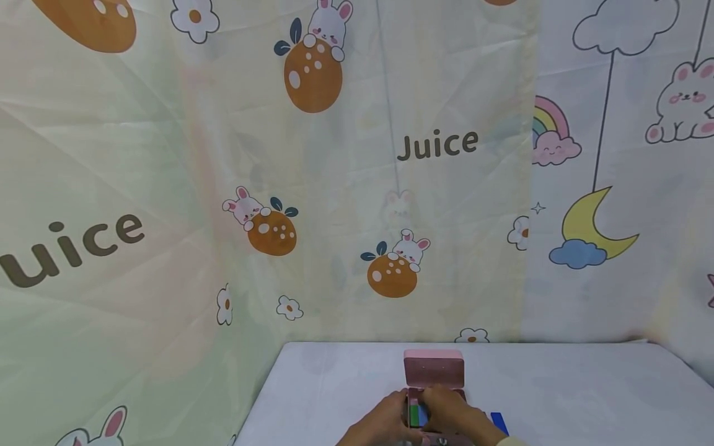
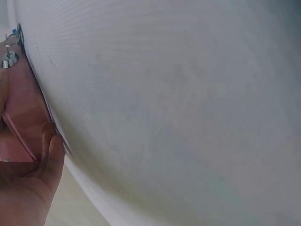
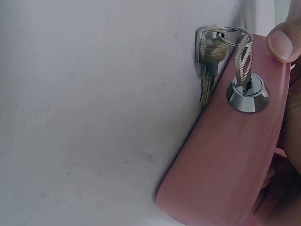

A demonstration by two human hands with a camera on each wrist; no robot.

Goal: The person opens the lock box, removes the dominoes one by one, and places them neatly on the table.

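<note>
A pink metal lockbox (image 1: 434, 370) stands on the table with its lid raised at the back. My left hand (image 1: 385, 418) grips the box's left side, with fingers (image 2: 55, 150) along its wall and a thumb at the front rim. My right hand (image 1: 450, 410) reaches down into the box, its fingertips hidden inside. Between the hands a green piece (image 1: 414, 415) and a blue piece (image 1: 423, 414) show in the box. A silver lock (image 3: 248, 94) sits on the box front, holding one key, while another key (image 3: 210, 56) hangs from the ring.
A flat blue piece (image 1: 499, 423) lies on the white table (image 1: 586, 384), just right of my right hand. Behind the table hangs a printed cloth (image 1: 334, 167) with rabbits and fruit, and it continues along the left side.
</note>
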